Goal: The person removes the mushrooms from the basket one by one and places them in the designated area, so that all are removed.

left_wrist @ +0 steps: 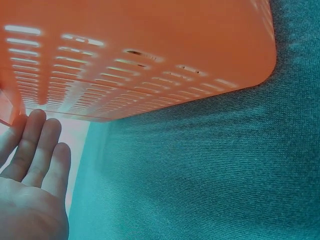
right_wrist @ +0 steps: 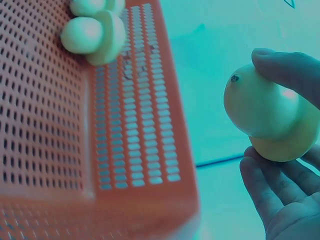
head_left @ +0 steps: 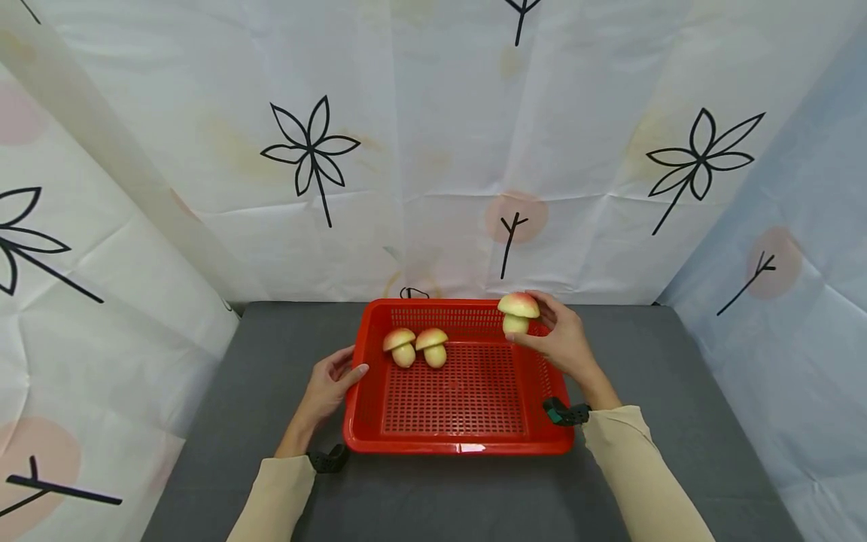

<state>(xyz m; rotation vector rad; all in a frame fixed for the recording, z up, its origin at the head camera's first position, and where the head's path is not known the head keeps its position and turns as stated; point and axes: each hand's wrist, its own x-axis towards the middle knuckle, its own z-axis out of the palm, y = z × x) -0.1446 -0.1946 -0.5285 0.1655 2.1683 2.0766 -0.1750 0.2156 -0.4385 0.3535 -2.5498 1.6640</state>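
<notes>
Right hand [head_left: 562,340], grip clamped round one mushroom [head_left: 518,310], at the red basket [head_left: 406,446] — far-right corner! Left hand [head_left: 330,382] pinches the basket's left rim — two more mushrooms [head_left: 401,348] inside, back-left.

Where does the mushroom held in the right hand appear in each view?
Head: the held mushroom, just right of centre, in the right hand.
Left wrist: not in it.
Right wrist: right side, about mid-height.
Shared landmark: the slotted basket, visible in all three.
</notes>
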